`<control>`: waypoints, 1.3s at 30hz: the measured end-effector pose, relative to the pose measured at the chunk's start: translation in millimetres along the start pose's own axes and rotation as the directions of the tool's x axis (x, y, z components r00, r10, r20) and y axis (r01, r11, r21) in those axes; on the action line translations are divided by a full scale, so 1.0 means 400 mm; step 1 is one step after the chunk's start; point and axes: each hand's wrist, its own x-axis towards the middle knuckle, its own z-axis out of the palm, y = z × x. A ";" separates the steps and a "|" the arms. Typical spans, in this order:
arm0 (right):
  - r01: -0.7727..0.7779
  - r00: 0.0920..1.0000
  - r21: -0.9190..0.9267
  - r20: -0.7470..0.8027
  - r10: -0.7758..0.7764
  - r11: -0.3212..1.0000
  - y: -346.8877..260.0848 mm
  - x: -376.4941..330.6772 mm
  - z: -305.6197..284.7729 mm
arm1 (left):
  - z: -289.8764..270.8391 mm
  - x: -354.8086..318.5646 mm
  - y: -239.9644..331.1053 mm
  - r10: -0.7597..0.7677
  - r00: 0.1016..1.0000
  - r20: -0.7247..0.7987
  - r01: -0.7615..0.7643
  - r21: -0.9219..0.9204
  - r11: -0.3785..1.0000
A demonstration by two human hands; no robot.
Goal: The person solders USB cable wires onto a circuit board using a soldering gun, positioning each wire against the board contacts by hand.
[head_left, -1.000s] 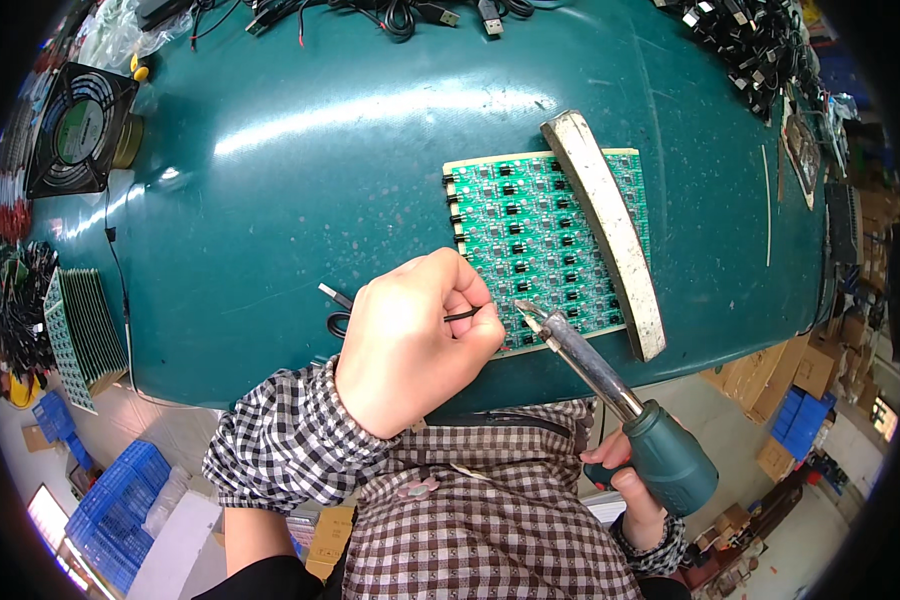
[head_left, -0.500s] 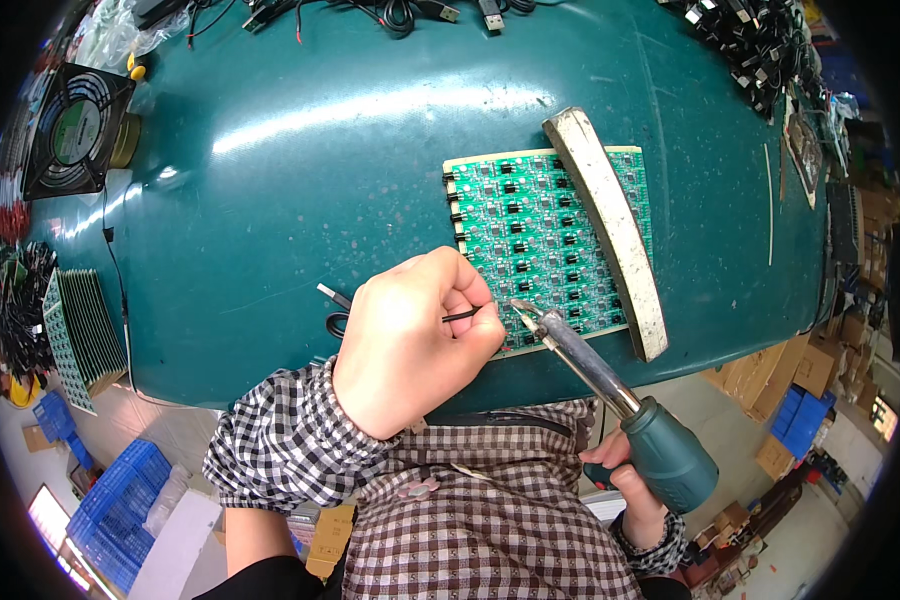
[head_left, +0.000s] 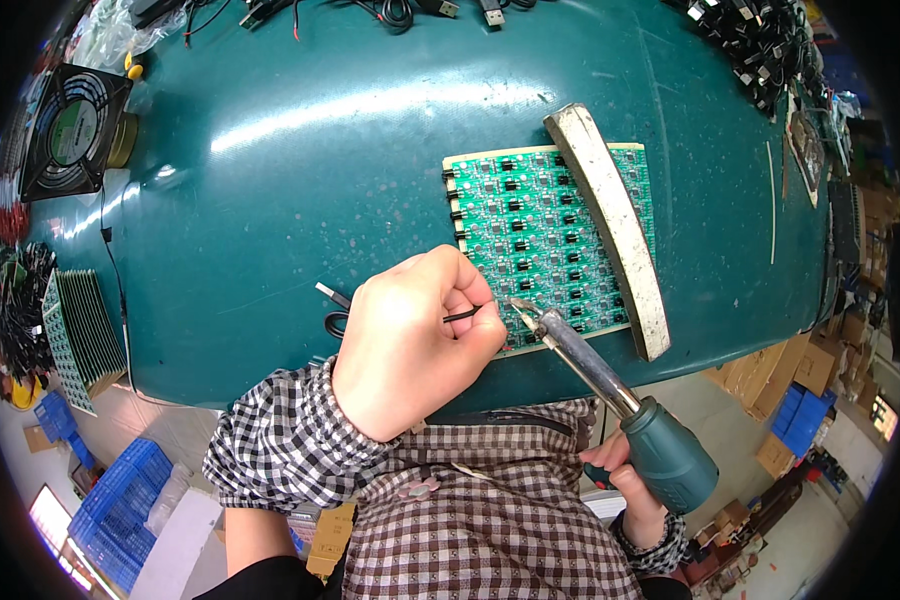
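Teal and glossy, the table (head_left: 300, 190) fills most of the view, its near edge curving just above the person's checked shirt. At the far left a black square fan (head_left: 75, 130) sits on the table's corner, and below it a stack of green circuit panels (head_left: 78, 335) stands on edge, off the table's near rim. A thin black cable (head_left: 335, 322) with a small metal plug lies on the table just left of the left hand (head_left: 410, 345). That hand is closed into a loose fist at the near edge of the table, thumb and fingertips pinching a short black wire (head_left: 465, 315) whose free end points right, toward the corner of the board. The green circuit board (head_left: 530, 240), a panel of many small repeated units with black components, lies flat on the table right of centre; its near left corner is touching or just beside the pinched wire. The tip of the soldering iron (head_left: 590, 365) meets that same spot, its metal shaft slanting down and to the right to a dark green handle. The right hand (head_left: 635, 480) grips that handle from below, fingers wrapped around it, low by the shirt. A long pale bar (head_left: 610, 225) lies diagonally across the board's right side. Bundles of black cables (head_left: 760, 45) crowd the table's far right corner
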 end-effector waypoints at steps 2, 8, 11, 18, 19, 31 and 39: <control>0.032 0.999 -0.043 0.025 -0.030 0.999 0.001 0.001 -0.003 | -0.001 0.000 0.000 -0.005 1.000 0.003 0.005 -0.002 1.000; 0.050 0.999 -0.083 0.022 -0.048 0.995 0.002 0.002 -0.001 | -0.001 0.000 0.000 -0.001 1.000 0.004 0.001 0.007 1.000; 0.053 0.999 -0.087 0.015 -0.052 0.995 0.003 0.002 0.002 | -0.002 0.000 0.000 -0.003 1.000 0.003 0.003 0.003 1.000; 0.077 0.997 -0.105 0.038 -0.074 0.991 0.002 0.008 0.001 | -0.001 0.001 -0.003 0.015 1.000 0.006 -0.015 0.039 0.999; 0.084 0.996 -0.091 0.021 -0.082 0.992 -0.003 0.008 0.006 | -0.001 0.001 -0.003 0.020 1.000 0.007 -0.020 0.040 0.999; 0.056 0.998 0.018 -0.031 -0.056 0.998 -0.003 -0.003 0.007 | -0.003 -0.004 -0.002 0.015 1.000 0.000 -0.015 0.029 0.999; 0.021 1.000 -0.034 0.011 -0.021 0.999 -0.012 0.009 -0.001 | -0.004 0.004 -0.007 0.000 1.000 -0.006 0.000 0.036 0.999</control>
